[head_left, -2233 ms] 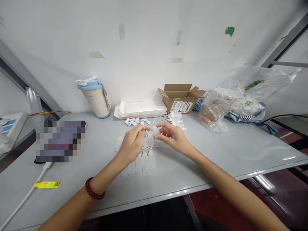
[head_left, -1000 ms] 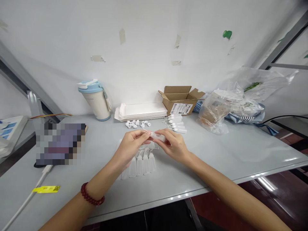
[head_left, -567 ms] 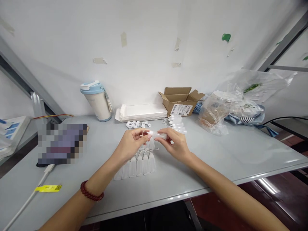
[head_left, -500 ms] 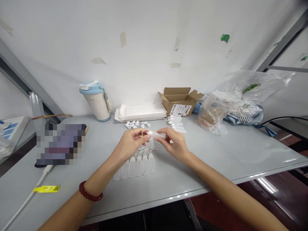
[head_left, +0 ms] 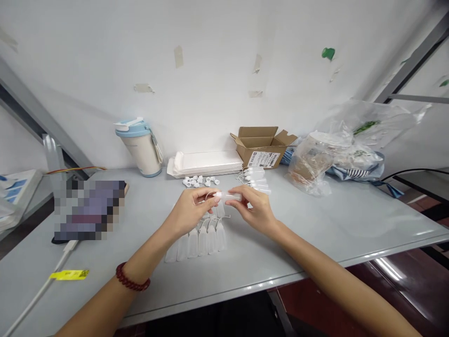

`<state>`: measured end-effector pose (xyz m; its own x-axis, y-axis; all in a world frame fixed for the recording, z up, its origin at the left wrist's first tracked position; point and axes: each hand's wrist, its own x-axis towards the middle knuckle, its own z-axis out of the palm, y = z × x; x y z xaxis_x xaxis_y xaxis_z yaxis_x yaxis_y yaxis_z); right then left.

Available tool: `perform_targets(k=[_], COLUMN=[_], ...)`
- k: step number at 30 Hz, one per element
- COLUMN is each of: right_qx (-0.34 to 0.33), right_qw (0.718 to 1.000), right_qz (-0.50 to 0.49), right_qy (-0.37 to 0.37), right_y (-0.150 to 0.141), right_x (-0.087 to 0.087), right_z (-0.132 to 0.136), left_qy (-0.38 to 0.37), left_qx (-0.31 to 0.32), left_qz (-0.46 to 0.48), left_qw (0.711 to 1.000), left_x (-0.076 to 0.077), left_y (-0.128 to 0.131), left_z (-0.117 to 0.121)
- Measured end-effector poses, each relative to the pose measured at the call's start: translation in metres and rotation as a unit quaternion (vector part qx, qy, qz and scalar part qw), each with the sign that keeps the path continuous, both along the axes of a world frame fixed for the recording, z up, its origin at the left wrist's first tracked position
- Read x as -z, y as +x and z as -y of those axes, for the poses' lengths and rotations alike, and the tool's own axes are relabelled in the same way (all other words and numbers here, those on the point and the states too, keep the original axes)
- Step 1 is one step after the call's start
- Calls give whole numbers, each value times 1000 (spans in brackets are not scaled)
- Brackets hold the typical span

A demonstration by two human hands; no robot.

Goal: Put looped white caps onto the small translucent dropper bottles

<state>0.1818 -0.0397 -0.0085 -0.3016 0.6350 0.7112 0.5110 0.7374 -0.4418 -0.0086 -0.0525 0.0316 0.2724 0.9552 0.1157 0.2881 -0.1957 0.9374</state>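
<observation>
Between both hands lies a small translucent plastic bottle (head_left: 233,196), held sideways above the table. My left hand (head_left: 191,209) pinches the white cap (head_left: 218,194) at its left end, with a thin loop strap beside the fingers. My right hand (head_left: 254,208) grips the bottle's body from the right. Below the hands, several similar bottles (head_left: 202,242) with thin straps lie in a row on the table. Loose white caps (head_left: 196,180) are heaped behind my left hand. More capped bottles (head_left: 255,174) lie behind my right hand.
A stack of white flat boxes (head_left: 210,162) and an open cardboard box (head_left: 261,147) stand by the wall, left of plastic bags (head_left: 312,159). A tumbler (head_left: 140,149) stands back left. A blurred-out device (head_left: 93,208) with a cable (head_left: 42,292) lies at left.
Both hands stay almost in place, still holding the bottle and its cap. The view has shifted very slightly; nothing else has visibly moved.
</observation>
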Motion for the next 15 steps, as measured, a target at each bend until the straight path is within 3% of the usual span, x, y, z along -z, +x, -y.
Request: perform_targets(k=[9,15], right_qx=[-5,10], right_qw=[1000,996], right_qz=[-3,-45], right_qy=[14,-73], right_y=[-2,0], right_x=[-2,-4], right_z=[2,2], left_qy=[-49,42], left_qx=[13,31], left_qz=[4,-7], left_qw=[999,999], left_x=[5,6], left_y=[0,1], left_z=[-3,0])
